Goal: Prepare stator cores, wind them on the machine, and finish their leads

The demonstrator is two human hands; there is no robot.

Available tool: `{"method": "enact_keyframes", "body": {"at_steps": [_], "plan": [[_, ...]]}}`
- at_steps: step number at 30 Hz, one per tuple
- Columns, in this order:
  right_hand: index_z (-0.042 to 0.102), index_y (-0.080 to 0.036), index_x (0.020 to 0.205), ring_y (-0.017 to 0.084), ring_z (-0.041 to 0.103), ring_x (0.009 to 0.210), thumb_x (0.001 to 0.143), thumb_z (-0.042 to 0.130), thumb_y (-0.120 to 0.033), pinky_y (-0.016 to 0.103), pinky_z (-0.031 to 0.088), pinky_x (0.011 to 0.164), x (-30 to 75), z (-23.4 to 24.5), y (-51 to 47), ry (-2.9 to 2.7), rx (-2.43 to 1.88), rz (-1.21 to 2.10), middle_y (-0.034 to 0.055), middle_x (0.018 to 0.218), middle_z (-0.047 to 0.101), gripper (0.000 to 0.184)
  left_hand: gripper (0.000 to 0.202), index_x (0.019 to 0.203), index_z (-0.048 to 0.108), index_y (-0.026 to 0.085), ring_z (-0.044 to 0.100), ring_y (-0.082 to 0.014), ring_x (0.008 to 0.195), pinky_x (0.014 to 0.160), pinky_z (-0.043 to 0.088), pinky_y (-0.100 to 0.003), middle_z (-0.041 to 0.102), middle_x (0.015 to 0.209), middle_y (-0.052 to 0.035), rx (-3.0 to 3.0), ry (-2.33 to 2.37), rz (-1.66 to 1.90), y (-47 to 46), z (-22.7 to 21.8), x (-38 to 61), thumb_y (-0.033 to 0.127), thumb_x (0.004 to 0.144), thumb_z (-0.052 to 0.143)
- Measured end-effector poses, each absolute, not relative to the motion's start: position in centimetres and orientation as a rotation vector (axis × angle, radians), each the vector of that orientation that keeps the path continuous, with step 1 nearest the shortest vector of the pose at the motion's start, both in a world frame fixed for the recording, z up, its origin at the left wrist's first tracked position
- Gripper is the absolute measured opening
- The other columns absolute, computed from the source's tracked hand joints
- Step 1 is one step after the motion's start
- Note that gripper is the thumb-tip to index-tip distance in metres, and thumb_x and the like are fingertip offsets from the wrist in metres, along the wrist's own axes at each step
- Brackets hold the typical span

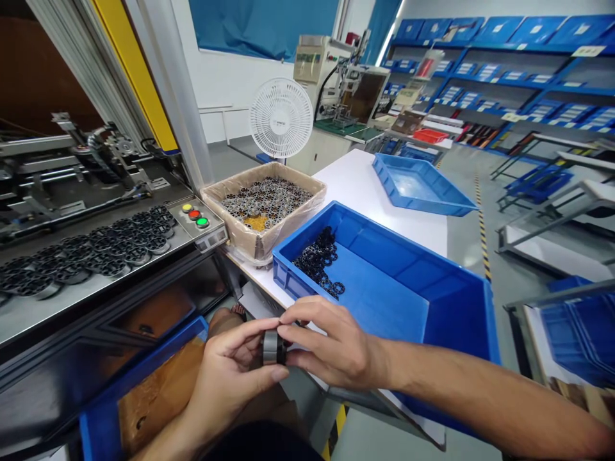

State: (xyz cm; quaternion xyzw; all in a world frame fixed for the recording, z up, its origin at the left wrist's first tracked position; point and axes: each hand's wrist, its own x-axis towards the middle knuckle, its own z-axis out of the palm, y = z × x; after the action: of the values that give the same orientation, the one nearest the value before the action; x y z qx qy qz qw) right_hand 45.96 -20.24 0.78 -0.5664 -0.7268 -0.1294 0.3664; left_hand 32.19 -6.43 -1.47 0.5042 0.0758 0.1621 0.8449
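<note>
My left hand (235, 374) and my right hand (331, 346) meet low in the middle, both pinched round a small grey metal ring part (270, 347) held between the fingertips. They hover in front of the near corner of a big blue bin (446, 301), which holds a small heap of black rings (319, 259). To the left, a cardboard box (240, 237) is full of round slotted metal parts (264, 198).
A machine bench on the left carries rows of dark round parts (96, 250) and a panel with yellow, red and green buttons (195, 214). A second blue tray (420, 186) and a white fan (281, 118) stand further back. Blue shelving lines the right wall.
</note>
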Motion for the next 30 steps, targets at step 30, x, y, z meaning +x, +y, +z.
{"method": "enact_keyframes", "body": {"at_steps": [30], "plan": [[0.055, -0.007, 0.125, 0.023, 0.061, 0.101, 0.082, 0.069, -0.046, 0.039, 0.056, 0.086, 46.4, 1.3, -19.8, -1.75, -1.514, -0.192, 0.0165, 0.109, 0.063, 0.06, 0.049, 0.142, 0.046, 0.027, 0.046, -0.0248, 0.135, 0.11, 0.04, -0.035, 0.048, 0.148, -0.0056, 1.3, 0.122, 0.183, -6.8, -2.1, 30.2, 0.027, 0.093, 0.054]]}}
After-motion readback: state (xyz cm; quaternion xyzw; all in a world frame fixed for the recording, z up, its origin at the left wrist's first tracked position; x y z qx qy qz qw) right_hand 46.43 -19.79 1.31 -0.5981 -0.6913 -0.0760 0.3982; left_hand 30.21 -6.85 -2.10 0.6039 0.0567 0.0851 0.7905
